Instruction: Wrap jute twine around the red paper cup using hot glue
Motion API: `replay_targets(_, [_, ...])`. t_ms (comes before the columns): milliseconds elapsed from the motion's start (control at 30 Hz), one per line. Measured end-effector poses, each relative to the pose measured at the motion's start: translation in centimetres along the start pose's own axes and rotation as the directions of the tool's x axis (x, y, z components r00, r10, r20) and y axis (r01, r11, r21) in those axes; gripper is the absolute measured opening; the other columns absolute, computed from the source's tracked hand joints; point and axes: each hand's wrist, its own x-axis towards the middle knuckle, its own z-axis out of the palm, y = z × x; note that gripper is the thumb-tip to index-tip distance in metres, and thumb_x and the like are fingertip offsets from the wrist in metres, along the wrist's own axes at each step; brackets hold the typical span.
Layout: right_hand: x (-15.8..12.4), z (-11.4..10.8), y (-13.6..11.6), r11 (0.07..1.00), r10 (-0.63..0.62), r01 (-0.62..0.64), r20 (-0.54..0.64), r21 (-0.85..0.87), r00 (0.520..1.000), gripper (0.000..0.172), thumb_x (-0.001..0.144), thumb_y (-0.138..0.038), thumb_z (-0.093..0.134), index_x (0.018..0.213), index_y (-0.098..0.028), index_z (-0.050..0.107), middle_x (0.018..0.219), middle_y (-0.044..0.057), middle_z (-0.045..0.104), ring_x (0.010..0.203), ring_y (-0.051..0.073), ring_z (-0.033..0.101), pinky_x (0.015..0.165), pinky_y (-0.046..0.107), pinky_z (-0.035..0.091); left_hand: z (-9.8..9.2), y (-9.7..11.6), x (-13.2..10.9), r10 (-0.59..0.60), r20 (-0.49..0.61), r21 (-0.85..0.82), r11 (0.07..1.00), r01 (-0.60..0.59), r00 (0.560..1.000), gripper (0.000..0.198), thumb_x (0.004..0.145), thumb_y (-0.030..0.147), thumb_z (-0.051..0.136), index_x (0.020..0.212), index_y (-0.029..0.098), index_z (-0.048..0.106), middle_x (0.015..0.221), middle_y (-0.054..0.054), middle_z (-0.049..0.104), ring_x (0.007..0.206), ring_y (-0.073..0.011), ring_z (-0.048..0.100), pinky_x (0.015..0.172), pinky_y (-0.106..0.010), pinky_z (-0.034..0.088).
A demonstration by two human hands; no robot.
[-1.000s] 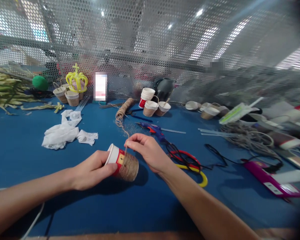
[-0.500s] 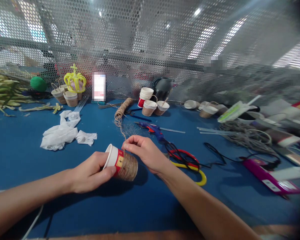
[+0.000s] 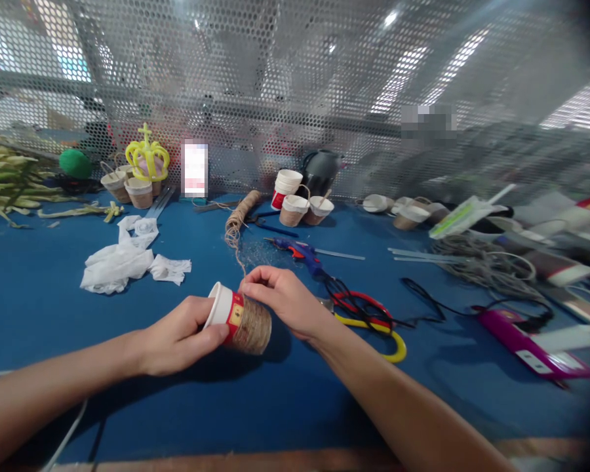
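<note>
My left hand (image 3: pixel 187 331) grips a paper cup (image 3: pixel 250 326) by its white rim, fingers inside and thumb on the red band. The cup lies tilted on its side, its lower part wound with brown twine. At the cup's upper edge my right hand (image 3: pixel 275 295) pinches the twine strand (image 3: pixel 238 259) between thumb and fingertips. That strand runs back to a twine roll (image 3: pixel 243 213) on the blue table (image 3: pixel 177 406). Right of the roll lies a blue glue gun (image 3: pixel 299 252).
Scissors (image 3: pixel 398 347) with red and yellow handles lie under black cable, right of my right forearm. White cloth (image 3: pixel 118 265) is at left. Twine-wrapped cups (image 3: pixel 294 211) stand at the back. A purple power strip (image 3: pixel 528 344) and grey cord (image 3: pixel 486 272) are at right.
</note>
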Motion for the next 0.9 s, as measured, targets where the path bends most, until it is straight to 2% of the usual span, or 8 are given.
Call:
replay_targets(100, [0.3,-0.1,0.3,1.0,0.017,-0.017,-0.009,-0.025,1.0,0.011,0.067,-0.025,0.056,0.066,-0.014,0.055,0.064,0.0,0.054,0.06,0.01,0.046,0.057,0.024,0.037,0.3,-0.3,0.1,-0.144,-0.033,-0.264,0.956,0.131,0.989,0.022,0.079,0.029,0.041,0.078,0.012,0.056,0.073,-0.001,0.054,0.067,-0.0121,0.045,0.065,-0.022,0.037])
replay_targets(200, [0.6,-0.2,0.6,1.0,0.027,-0.027,-0.006,0.012,1.0,0.023,0.073,-0.036,0.053,0.068,-0.014,0.056,0.067,0.001,0.055,0.062,0.011,0.048,0.059,0.025,0.039,0.5,-0.5,0.6,-0.309,-0.091,-0.581,0.789,0.201,0.947,0.018,0.073,0.026,0.049,0.079,0.013,0.06,0.07,-0.001,0.06,0.064,-0.012,0.05,0.062,-0.021,0.038])
replay_targets(267, [0.7,-0.3,0.7,0.997,0.021,-0.022,0.012,0.07,1.0,0.031,0.076,-0.043,0.047,0.074,-0.014,0.057,0.072,0.003,0.056,0.066,0.012,0.051,0.064,0.027,0.041,0.4,-0.5,1.0,-0.404,-0.156,-0.731,0.661,0.17,0.902,0.017,0.07,0.023,0.052,0.079,0.013,0.061,0.066,-0.001,0.062,0.06,-0.0108,0.051,0.057,-0.02,0.038])
replay_targets(400, [0.5,-0.5,0.4,0.983,0.005,-0.023,0.102,0.18,0.995,0.033,0.077,-0.045,0.047,0.092,-0.016,0.054,0.089,0.006,0.058,0.08,0.016,0.054,0.069,0.032,0.045,0.0,-0.7,1.7,-0.484,-0.268,-0.818,0.571,0.068,0.833,0.018,0.07,0.021,0.052,0.08,0.01,0.063,0.068,-0.003,0.064,0.058,-0.01,0.053,0.054,-0.018,0.039])
replay_targets(467, [0.4,-0.5,0.2,0.973,0.006,-0.038,0.142,0.227,0.99,0.032,0.075,-0.041,0.052,0.097,-0.018,0.052,0.095,0.007,0.057,0.082,0.017,0.055,0.067,0.033,0.047,-0.3,-0.9,1.9,-0.488,-0.279,-0.828,0.559,0.05,0.827,0.02,0.07,0.021,0.051,0.081,0.009,0.063,0.068,-0.004,0.065,0.058,-0.0107,0.054,0.055,-0.019,0.041])
replay_targets(567, [0.4,-0.4,0.2,0.959,0.031,-0.068,0.137,0.276,0.99,0.03,0.072,-0.036,0.058,0.095,-0.017,0.053,0.095,0.007,0.057,0.08,0.016,0.056,0.067,0.033,0.048,-0.5,-1.0,1.8,-0.423,-0.25,-0.816,0.576,0.045,0.871,0.02,0.069,0.018,0.053,0.083,0.009,0.063,0.071,-0.005,0.065,0.061,-0.0115,0.056,0.058,-0.02,0.042])
replay_targets(667, [0.5,-0.3,0.2,0.936,0.078,-0.11,0.108,0.333,0.991,0.029,0.069,-0.035,0.061,0.091,-0.017,0.054,0.09,0.005,0.059,0.075,0.014,0.057,0.068,0.031,0.048,-0.7,-0.9,1.7,-0.348,-0.218,-0.768,0.637,0.059,0.912,0.025,0.063,0.012,0.059,0.088,0.011,0.062,0.075,-0.004,0.066,0.065,-0.0121,0.057,0.064,-0.021,0.042])
replay_targets(900, [0.6,-0.3,0.3,0.933,0.102,-0.121,0.074,0.339,0.992,0.026,0.069,-0.034,0.06,0.088,-0.017,0.056,0.085,0.004,0.061,0.072,0.013,0.058,0.067,0.029,0.047,-0.8,-1.2,1.3,-0.268,-0.217,-0.654,0.754,0.065,0.939,0.033,0.064,0.01,0.06,0.097,0.012,0.059,0.085,-0.005,0.066,0.079,-0.0139,0.057,0.075,-0.024,0.041])
